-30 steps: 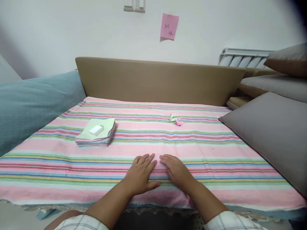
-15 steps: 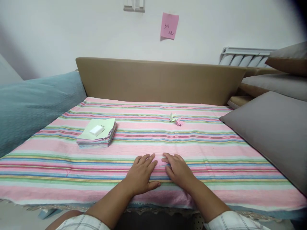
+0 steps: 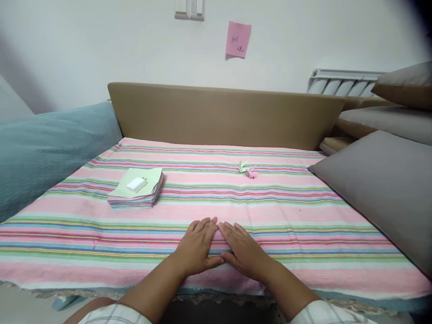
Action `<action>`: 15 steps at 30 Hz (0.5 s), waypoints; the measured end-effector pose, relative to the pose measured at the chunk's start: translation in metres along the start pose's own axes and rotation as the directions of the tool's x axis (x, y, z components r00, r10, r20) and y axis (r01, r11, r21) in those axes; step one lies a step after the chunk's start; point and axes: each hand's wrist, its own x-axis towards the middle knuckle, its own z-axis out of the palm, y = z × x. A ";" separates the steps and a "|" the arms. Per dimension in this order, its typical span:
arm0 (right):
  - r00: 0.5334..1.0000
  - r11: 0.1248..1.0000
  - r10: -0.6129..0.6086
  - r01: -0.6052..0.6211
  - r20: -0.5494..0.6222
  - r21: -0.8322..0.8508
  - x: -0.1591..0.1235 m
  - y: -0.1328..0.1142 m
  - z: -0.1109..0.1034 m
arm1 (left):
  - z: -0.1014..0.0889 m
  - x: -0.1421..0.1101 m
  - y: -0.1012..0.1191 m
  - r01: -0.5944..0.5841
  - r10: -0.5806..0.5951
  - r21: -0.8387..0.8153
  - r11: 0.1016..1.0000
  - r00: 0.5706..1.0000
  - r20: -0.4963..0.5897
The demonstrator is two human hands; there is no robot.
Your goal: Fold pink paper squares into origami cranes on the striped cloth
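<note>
My left hand (image 3: 199,246) lies palm down on the striped cloth (image 3: 290,207), its fingers stretched forward. Beside it, my right hand (image 3: 243,251) rests flat too, fingers extended and angled toward the left. The index fingertips come close together, and the thumbs meet or nearly meet nearer to me. Any pink paper under the fingers is hidden, and I cannot make it out against the pink cloth. Farther off sit two small folded paper birds, a pale green one (image 3: 242,167) and a pink one (image 3: 251,173).
At left, a stack of coloured paper (image 3: 153,180) carries a white charger plug (image 3: 137,184). Grey cushions (image 3: 381,180) line the right side, and a blue-green covered bolster (image 3: 60,148) the left. A brown backrest (image 3: 222,114) stands behind, below a pink note (image 3: 238,39) on the wall.
My right hand has moved left and toward me, closing the gap to my left hand. The pink paper that showed between the hands is now covered. My left hand has barely moved.
</note>
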 end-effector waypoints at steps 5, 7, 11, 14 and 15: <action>0.998 1.000 -0.012 0.012 0.059 0.013 0.000 0.000 -0.003 | 0.001 -0.008 -0.014 0.027 -0.027 0.036 0.999 0.999 0.020; 0.997 1.000 0.011 -0.013 0.074 0.023 0.000 -0.001 -0.005 | 0.000 -0.011 -0.019 0.039 -0.041 0.057 0.998 0.999 0.036; 0.996 0.998 0.048 -0.051 0.081 0.036 0.001 -0.004 -0.007 | -0.005 -0.015 -0.020 0.048 -0.048 0.107 0.993 0.999 -0.003; 0.997 0.998 0.049 -0.051 0.063 0.036 0.001 -0.004 -0.007 | -0.011 -0.017 -0.014 -0.035 0.040 0.136 0.990 0.999 -0.034; 0.998 0.998 0.043 -0.044 0.055 0.035 0.001 -0.003 -0.007 | -0.013 -0.017 -0.012 -0.071 0.076 0.135 0.988 0.997 -0.029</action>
